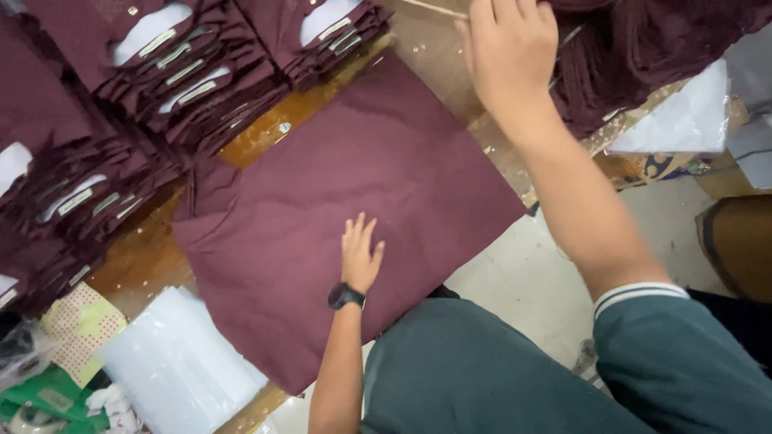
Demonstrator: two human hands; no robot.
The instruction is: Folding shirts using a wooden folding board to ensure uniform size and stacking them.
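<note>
A maroon garment lies spread flat on a brown table. My left hand rests flat on its near part, fingers apart, a black watch on the wrist. My right hand reaches far over the table's back edge and touches a pile of loose maroon cloth; its fingers are bent down and their tips are hidden. A thin pale stick lies just left of that hand.
Stacks of folded maroon shirts with white collar inserts line the left and back. A pile of clear plastic bags sits at the near left, green packaging beside it. White paper lies at right, over a pale floor.
</note>
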